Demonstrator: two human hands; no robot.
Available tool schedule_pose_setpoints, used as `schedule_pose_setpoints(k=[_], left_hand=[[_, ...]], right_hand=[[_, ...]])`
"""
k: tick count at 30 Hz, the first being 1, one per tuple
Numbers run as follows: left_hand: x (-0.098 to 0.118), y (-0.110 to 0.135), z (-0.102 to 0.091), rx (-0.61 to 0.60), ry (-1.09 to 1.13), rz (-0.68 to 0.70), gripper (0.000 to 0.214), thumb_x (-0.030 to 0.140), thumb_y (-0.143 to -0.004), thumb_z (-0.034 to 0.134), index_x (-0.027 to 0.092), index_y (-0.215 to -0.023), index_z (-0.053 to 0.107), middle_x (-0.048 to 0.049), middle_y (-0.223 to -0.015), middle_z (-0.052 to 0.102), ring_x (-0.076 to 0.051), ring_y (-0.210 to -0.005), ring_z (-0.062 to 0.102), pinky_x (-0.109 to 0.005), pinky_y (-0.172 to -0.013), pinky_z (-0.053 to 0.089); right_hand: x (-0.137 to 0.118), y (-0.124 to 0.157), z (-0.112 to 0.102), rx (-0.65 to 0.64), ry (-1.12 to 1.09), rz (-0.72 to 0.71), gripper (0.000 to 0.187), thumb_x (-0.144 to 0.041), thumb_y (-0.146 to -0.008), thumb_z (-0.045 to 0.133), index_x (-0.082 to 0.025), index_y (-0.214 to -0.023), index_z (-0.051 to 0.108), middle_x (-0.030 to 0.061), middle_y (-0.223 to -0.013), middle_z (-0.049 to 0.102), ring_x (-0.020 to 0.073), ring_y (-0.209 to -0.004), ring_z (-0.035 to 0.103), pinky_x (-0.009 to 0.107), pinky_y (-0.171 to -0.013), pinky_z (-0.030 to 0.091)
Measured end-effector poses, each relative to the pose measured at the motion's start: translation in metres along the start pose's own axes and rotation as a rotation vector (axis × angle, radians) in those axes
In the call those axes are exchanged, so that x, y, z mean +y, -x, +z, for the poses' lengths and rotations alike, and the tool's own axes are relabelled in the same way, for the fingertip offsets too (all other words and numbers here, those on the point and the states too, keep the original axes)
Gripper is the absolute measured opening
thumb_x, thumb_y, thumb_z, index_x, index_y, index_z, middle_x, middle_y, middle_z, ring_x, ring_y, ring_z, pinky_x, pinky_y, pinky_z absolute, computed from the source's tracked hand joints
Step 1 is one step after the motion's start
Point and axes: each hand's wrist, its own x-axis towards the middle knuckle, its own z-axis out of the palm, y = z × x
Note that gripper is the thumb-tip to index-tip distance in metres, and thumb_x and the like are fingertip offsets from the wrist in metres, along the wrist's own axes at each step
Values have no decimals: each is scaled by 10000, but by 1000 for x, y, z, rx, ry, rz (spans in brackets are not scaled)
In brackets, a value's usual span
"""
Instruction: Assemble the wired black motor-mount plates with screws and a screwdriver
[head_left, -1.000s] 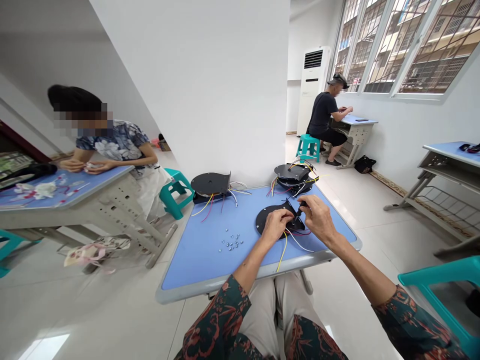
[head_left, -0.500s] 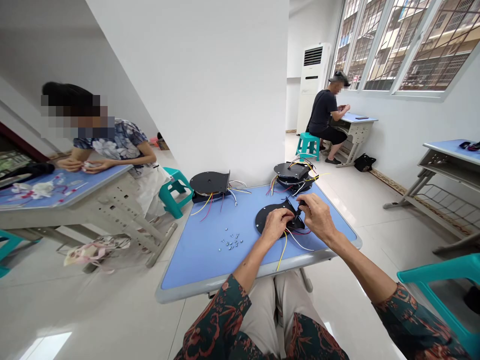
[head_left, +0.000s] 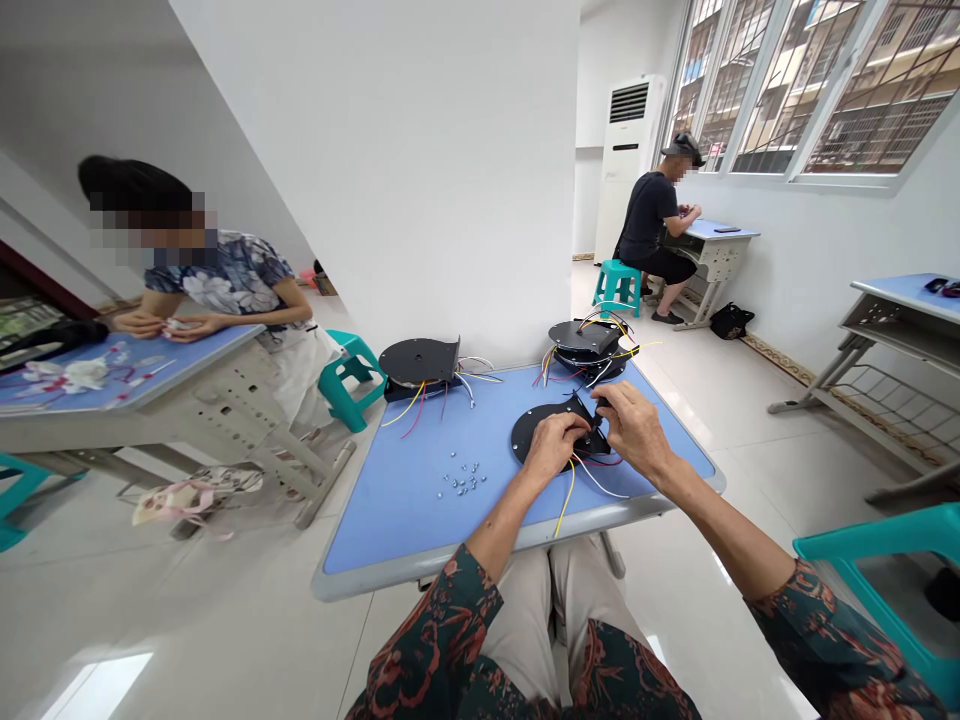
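A round black plate-like housing (head_left: 527,436) with coloured wires lies on the blue table in front of me. My left hand (head_left: 555,443) rests over it, fingers drawn together at its raised right-hand part; their tips are partly hidden. My right hand (head_left: 634,425) is closed around a short black screwdriver (head_left: 598,412), which points down at the housing beside my left fingertips. The screwdriver's tip is too small to make out. White, yellow and red wires (head_left: 570,492) trail from the housing toward the near table edge. Several small silver screws (head_left: 463,482) lie scattered to the left.
Two more stacks of black housings with loose wires stand at the table's back, one left (head_left: 420,365) and one right (head_left: 585,345). A teal stool (head_left: 862,545) is at my right. A person (head_left: 240,275) works at a table on the left; another person (head_left: 652,215) sits near the window.
The view has shifted very slightly. Both hands stay at the same spot on the housing, the right hand with only a slight change of pose around the screwdriver.
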Motion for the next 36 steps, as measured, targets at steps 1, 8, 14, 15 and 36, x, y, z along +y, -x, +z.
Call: schedule_pose_setpoints(k=[1,8,14,15,36], left_hand=[[0,0,0,-1,-1,-5,236,98,-877,611,237,-919,797,-11,-955,791,-182,-931,698,-285,-907,508],[2,0,-1,-9,-26,-18,231,117,-881,616,244,-943,799,-16,-978,792,-188,-953,697,-299,-933,511],[1,0,0,2,-15,-6,230,98,-880,625,239,-928,801,-19,-962,790,-195,-931,702,-297,-917,511],[1,0,0,2,-14,-5,231,96,-880,625,237,-929,801,-19,-961,790,-196,-929,702,-297,-914,511],[11,0,0,-39,-56,-21,215,156,-934,578,214,-910,784,-19,-896,780,-178,-839,678,-246,-791,470]], right_hand=[[0,0,0,3,-4,1,292,-37,-885,476,-237,-1038,623,74,-960,695,244,-917,622,375,-806,522],[1,1,0,14,-15,16,295,-45,-883,480,-243,-1040,632,69,-954,698,244,-910,629,377,-801,523],[-2,-1,-1,-15,-12,10,287,-46,-889,475,-240,-1032,630,74,-957,696,247,-908,617,381,-807,517],[-2,-1,-1,-18,-13,8,288,-44,-888,474,-239,-1030,630,74,-953,696,248,-903,615,381,-805,516],[3,-15,8,-170,0,128,235,-191,-979,451,-215,-1130,629,102,-1093,715,238,-990,650,355,-852,502]])
